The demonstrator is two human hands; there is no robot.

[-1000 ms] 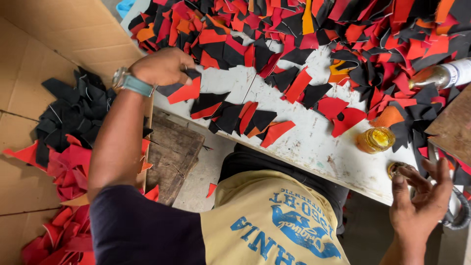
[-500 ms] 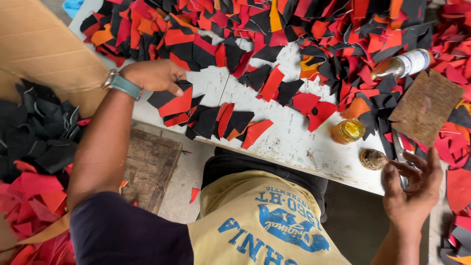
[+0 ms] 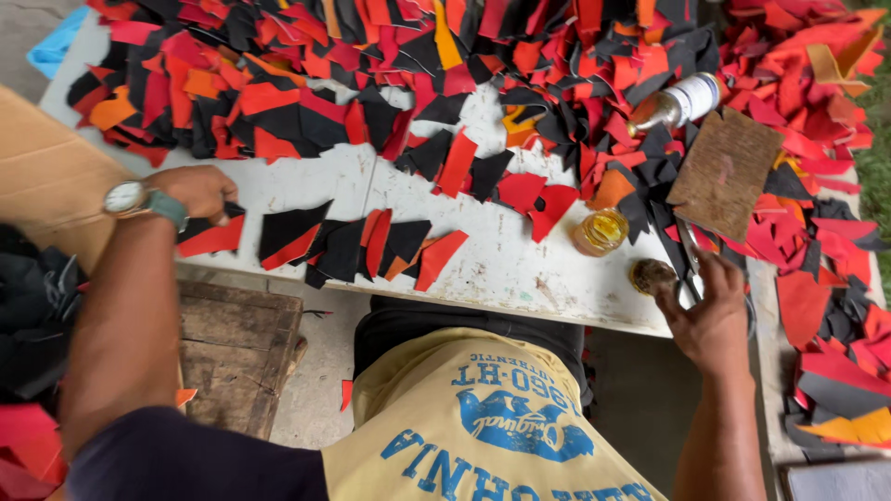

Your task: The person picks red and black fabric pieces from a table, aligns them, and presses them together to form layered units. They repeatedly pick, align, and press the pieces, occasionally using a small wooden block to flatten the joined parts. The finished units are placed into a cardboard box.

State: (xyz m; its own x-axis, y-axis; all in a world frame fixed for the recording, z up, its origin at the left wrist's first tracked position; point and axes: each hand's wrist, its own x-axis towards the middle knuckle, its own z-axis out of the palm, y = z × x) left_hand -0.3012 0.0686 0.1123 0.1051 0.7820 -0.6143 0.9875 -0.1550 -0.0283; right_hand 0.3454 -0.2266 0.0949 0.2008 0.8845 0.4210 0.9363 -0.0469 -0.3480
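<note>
Most of the work looks undone: countless red and black scraps (image 3: pixel 520 56) cover the desk's far edge, while some nine lie sorted near the front edge. The left hand (image 3: pixel 197 191) pinches one red scrap (image 3: pixel 212 239) there. The right hand (image 3: pixel 710 311) closes around scissors (image 3: pixel 689 260) (one jar (image 3: pixel 600 231), one bottle (image 3: pixel 676 100)).
</note>
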